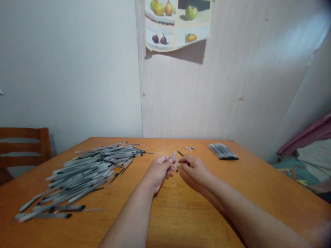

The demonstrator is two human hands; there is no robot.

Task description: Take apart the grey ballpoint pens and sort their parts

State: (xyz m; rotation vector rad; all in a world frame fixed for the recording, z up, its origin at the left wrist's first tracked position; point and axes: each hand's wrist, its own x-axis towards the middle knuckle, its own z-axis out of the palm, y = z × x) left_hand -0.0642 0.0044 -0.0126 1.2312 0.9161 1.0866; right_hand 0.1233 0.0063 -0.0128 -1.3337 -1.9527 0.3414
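Near the middle of the table, my left hand (160, 169) is closed, pinching a translucent pen barrel (175, 161) with a dark end at the bottom. My right hand (194, 166) is just to the right of it, its fingers curled together. A thin black piece (180, 153) reaches up to the right fingertips; I cannot tell whether it is held or lies behind them. On the left lies a large loose pile of pens (85, 172), clear-bodied with black parts. To the right, a neat row of similar pens (222, 151) lies side by side, dark ends toward me.
Several small white and black bits (190, 148) lie beyond my hands. The wooden table (178, 213) ends at a wall with a fruit poster (178, 26). A wooden chair (23, 146) stands at left, and piled cloth (310, 162) is at right.
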